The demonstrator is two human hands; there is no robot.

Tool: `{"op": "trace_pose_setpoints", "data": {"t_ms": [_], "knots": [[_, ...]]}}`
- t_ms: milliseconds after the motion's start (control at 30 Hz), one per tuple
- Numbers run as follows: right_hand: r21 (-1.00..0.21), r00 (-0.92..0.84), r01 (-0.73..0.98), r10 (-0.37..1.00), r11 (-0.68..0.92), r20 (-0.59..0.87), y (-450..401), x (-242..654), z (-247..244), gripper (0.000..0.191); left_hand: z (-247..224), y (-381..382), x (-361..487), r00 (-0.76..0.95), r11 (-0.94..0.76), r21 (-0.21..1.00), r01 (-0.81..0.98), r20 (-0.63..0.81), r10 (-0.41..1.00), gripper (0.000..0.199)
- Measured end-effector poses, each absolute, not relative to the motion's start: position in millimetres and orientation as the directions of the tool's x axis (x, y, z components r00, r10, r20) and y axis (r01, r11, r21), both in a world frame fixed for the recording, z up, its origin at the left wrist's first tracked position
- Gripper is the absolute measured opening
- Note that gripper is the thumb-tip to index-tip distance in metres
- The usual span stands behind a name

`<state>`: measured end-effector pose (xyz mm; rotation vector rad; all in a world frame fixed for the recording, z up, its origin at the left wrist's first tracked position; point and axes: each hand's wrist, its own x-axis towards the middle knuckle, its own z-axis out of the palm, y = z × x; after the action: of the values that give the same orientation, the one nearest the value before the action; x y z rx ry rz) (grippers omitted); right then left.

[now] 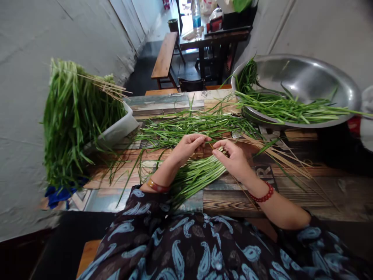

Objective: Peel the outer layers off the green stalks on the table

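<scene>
My right hand (234,157) pinches a thin bamboo skewer (246,192), whose tail slants down toward the table's front edge. Its other end shows faintly between my two hands. Beneath them lies a bunch of garlic chives (198,177), pale stem ends under my right fingers and leaves running down left. My left hand (190,147) is closed, thumb and fingers together near the skewer's tip; what it grips, if anything, is too small to make out. Behind my hands, loose chives (189,126) spread across the table. More bamboo skewers (274,151) lie fanned out to the right.
Skewered chives hang thickly (78,120) over a white plastic bin (116,130) at left. A large steel basin (314,72) with chives stands at back right. Blue cloth (58,194) lies at the left edge. Beyond are a wooden bench (165,54) and a dark table (215,37) with a bottle.
</scene>
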<state>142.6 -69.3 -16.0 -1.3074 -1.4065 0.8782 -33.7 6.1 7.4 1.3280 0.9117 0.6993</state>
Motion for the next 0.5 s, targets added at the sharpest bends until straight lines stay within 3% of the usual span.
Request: {"op": "trace_pose_setpoints", "data": {"t_ms": [267, 500], "knots": [[-0.901, 0.059, 0.378, 0.965, 0.215, 0.255, -68, 144, 4, 0.014, 7, -3, -30, 0.385, 0.274, 0.958, -0.083, -0.223, 0.896, 0.037], [-0.876, 0.022, 0.405, 0.955, 0.262, 0.296, -73, 144, -4, 0.011, 9, -9, -26, 0.426, 0.276, 0.953, -0.128, -0.198, 0.883, 0.031]]}}
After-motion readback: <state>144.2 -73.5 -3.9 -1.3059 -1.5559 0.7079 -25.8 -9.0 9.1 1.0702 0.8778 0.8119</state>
